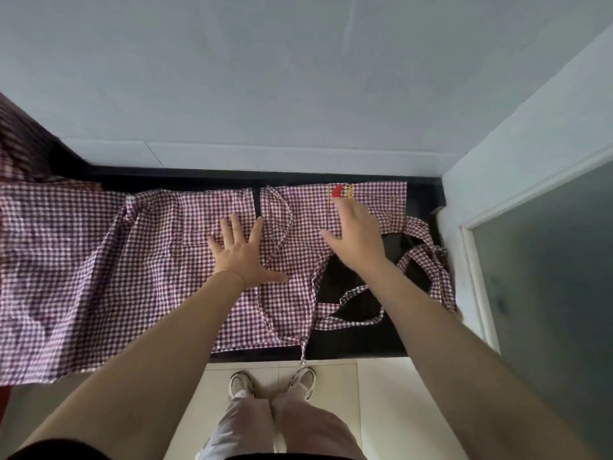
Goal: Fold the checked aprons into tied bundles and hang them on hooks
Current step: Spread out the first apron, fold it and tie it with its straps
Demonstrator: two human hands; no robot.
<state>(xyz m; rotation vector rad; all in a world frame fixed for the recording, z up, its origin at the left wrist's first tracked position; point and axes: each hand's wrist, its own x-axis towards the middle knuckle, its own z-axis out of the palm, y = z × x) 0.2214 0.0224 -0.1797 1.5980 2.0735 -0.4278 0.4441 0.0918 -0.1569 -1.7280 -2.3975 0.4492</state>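
apron (99, 260): spread on black table (365, 336) | my left hand (243, 252): fingers splayed, pressing its middle | my right hand (356, 235): fingers straight, over its bib

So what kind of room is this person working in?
Probably a home kitchen or utility corner: a black stone counter set against plain pale walls, a tiled floor, and a frosted glass door on the right.
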